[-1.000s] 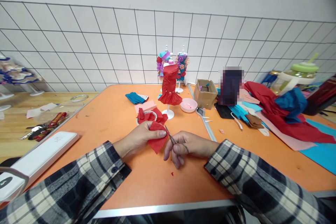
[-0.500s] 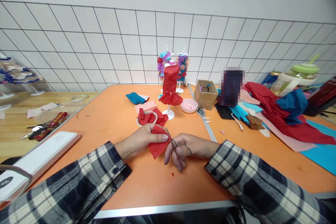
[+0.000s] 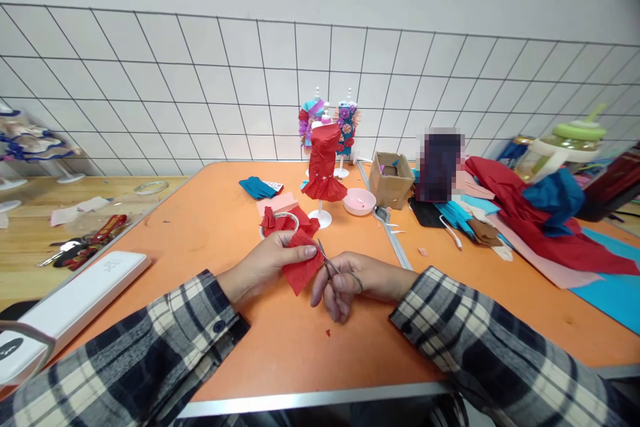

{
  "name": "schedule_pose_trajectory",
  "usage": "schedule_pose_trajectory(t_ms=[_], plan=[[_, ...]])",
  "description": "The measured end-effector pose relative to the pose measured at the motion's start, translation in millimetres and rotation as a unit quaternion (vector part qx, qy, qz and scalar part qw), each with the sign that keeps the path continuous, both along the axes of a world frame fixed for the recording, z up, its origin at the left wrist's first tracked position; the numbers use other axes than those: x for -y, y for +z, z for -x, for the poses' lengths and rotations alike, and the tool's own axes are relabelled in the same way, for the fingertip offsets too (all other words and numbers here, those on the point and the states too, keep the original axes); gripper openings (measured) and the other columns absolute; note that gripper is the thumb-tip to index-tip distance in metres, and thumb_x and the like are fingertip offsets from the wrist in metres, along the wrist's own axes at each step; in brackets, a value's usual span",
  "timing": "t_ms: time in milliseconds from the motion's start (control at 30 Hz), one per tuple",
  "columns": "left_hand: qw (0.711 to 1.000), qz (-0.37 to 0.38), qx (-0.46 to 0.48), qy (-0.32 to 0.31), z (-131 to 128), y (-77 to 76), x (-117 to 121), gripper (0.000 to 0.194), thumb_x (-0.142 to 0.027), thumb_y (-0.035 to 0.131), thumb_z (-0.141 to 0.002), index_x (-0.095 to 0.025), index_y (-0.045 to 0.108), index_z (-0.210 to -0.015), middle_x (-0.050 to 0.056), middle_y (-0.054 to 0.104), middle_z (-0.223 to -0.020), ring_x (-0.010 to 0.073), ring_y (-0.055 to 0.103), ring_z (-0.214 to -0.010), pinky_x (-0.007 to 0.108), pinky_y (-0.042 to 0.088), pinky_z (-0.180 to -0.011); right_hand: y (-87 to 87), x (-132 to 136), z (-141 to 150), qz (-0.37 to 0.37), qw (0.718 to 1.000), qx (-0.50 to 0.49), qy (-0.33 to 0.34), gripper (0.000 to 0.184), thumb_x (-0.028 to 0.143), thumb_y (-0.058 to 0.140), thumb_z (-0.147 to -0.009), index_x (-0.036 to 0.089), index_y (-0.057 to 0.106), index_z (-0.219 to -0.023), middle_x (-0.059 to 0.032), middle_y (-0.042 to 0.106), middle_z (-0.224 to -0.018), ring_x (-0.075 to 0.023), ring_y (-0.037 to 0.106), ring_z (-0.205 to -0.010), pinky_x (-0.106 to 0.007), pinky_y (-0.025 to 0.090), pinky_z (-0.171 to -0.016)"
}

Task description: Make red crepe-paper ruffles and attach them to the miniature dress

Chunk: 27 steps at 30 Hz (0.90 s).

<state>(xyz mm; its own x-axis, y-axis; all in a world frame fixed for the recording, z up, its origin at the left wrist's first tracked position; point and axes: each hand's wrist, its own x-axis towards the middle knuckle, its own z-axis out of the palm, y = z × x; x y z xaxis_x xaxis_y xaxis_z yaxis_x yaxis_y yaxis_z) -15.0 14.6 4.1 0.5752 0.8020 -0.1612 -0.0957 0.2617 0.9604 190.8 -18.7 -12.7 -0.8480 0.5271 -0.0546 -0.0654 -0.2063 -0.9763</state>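
Above the orange desk (image 3: pixel 225 333), the left hand (image 3: pixel 280 255) pinches red crepe paper (image 3: pixel 300 273) between thumb and fingers, apparently to keep its edge taut. The right hand (image 3: pixel 340 282) has its fingers curled around scissors (image 3: pixel 334 267), blades at the paper's edge, presumably for controlled trimming. A red-dressed mannequin (image 3: pixel 324 167) stands upright beyond, seemingly placed for reference. A red scrap (image 3: pixel 328 332) lies nearer the desk's front edge.

White power bank (image 3: pixel 95 303) near red-handled tool (image 3: pixel 103 233); green-lidded jug (image 3: pixel 565 150) beside blue can (image 3: pixel 515 149).
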Motion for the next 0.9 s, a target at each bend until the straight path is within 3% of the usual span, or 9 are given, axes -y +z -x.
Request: schedule_pose_trajectory(t_ms=[133,300,533,733,900], plan=[[0.999,-0.003,0.003,-0.037,0,1.4,2,0.028,-0.035,0.082,-0.068,-0.011,0.071,-0.076,0.007,0.071,-0.071,0.0179,0.064,-0.064,0.030,0.047,-0.066,0.2,0,0,0.002,1.000,-0.004,0.005,0.061,0.065,0.063,-0.077,0.008,0.065,-0.099,-0.0040,0.066,-0.072,-0.0098,0.061,-0.054,-0.021,0.048,-0.055],[1.000,-0.005,0.008,0.007,-1,1.8,1,0.029,-0.035,0.085,-0.063,-0.012,0.069,-0.070,0.003,0.068,-0.066,0.0127,0.059,-0.059,0.024,0.043,-0.058,5.4,0,-1,-0.056,0.998,0.016,-0.032,0.051,0.058,0.065,-0.080,0.008,0.065,-0.087,0.0015,0.059,-0.056,-0.0061,0.052,-0.046,-0.016,0.038,-0.048],[1.000,-0.009,0.001,-0.017,-1,-1.9,1,0.032,-0.039,0.085,-0.063,-0.011,0.070,-0.069,0.005,0.069,-0.066,0.0140,0.061,-0.061,0.025,0.046,-0.061,4.6,0,0,-0.051,0.998,0.024,-0.027,0.055,0.061,0.065,-0.079,0.009,0.067,-0.095,0.0015,0.059,-0.060,-0.0074,0.055,-0.050,-0.018,0.039,-0.050],[0.999,-0.015,0.041,0.020,-1,0.9,-1,0.040,-0.036,0.089,-0.058,-0.016,0.075,-0.090,0.006,0.073,-0.088,0.0172,0.066,-0.079,0.027,0.050,-0.073,8.5,-1,1,-0.060,0.996,0.048,-0.053,0.055,0.061,0.067,-0.077,0.009,0.067,-0.097,0.0029,0.059,-0.056,-0.0059,0.051,-0.045,-0.017,0.038,-0.047],[0.999,-0.016,0.035,0.013,0,-1.6,-2,0.026,-0.032,0.085,-0.066,-0.013,0.075,-0.081,0.005,0.073,-0.080,0.0139,0.065,-0.071,0.024,0.049,-0.069,10.3,1,3,-0.054,0.997,0.048,-0.040,0.056,0.060,0.068,-0.076,0.009,0.066,-0.097,0.0021,0.060,-0.058,-0.0068,0.053,-0.048,-0.018,0.041,-0.049]])
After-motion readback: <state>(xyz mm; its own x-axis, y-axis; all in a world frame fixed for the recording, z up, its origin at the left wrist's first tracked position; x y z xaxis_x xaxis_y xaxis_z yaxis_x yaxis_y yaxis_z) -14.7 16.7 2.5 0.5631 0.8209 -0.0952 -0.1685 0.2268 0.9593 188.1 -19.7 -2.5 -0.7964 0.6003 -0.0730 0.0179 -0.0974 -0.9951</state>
